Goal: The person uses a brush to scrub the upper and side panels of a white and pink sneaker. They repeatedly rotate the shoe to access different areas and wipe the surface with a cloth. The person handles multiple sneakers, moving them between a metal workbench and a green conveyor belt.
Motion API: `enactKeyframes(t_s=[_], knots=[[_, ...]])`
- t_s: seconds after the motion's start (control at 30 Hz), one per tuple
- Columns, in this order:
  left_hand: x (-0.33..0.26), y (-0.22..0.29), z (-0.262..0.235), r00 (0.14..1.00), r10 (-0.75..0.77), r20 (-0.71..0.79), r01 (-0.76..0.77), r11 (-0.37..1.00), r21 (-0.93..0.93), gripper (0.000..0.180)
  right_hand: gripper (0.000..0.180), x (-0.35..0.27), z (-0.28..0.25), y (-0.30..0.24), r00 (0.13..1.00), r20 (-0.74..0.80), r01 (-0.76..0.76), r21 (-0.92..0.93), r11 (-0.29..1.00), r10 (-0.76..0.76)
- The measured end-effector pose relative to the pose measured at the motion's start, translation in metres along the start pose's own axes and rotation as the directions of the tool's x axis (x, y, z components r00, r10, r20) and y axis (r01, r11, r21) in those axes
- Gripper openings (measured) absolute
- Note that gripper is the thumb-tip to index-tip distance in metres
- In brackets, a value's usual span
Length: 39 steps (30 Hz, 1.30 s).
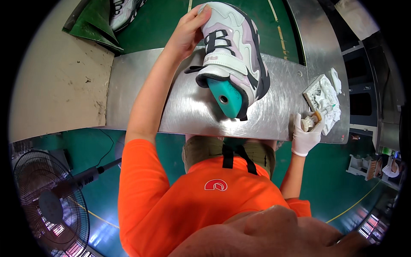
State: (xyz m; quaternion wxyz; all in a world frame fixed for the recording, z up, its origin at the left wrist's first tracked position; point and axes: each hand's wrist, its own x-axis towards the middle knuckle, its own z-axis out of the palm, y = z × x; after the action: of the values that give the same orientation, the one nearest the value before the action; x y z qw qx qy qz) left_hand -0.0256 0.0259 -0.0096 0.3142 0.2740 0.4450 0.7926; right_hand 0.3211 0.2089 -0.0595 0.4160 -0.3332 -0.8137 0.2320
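My left hand (191,32), bare, grips the toe end of a sneaker (233,47) at its left side. The sneaker is white, lilac and black, with a strap and elastic laces, and it is tilted over the metal table. A teal shoe last (227,97) with a round hole fills its opening, heel toward me. At the table's right, my gloved right hand (307,133) is closed around a small pale and amber-coloured piece (309,123) whose kind I cannot make out. Just beyond that hand lie a crumpled white cloth (329,100) and a speckled block (314,91).
The steel table (180,111) runs across in front of me, with a green conveyor belt (171,21) beyond it. Another sneaker (124,15) sits at the far left beside a green flap (92,25). A beige panel (64,81) borders the left; a fan (51,205) stands lower left.
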Motion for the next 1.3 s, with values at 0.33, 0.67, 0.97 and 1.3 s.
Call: enactKeyframes(t_s=[0.33,0.67,0.97,1.3], knots=[[-0.01,-0.009,0.023,1.0,-0.017,0.008,0.016,0.995,0.102,0.039,0.058,0.007,-0.021,0.004,0.974,0.115,-0.221,0.304,0.926,0.195],[-0.032,0.006,0.051,0.971,0.151,0.183,-0.182,0.97,0.164,0.044,0.071,0.035,-0.081,-0.065,0.819,0.563,-0.454,0.518,0.724,0.11],[-0.035,0.008,0.052,0.961,0.193,0.197,-0.227,0.959,0.167,0.043,0.096,0.074,-0.028,-0.105,0.661,0.549,-0.577,0.808,0.122,-0.511],[-0.036,0.01,0.052,0.957,0.198,0.212,-0.242,0.947,0.211,0.044,0.104,0.088,-0.01,-0.132,0.667,0.668,-0.544,0.739,0.397,-0.33]])
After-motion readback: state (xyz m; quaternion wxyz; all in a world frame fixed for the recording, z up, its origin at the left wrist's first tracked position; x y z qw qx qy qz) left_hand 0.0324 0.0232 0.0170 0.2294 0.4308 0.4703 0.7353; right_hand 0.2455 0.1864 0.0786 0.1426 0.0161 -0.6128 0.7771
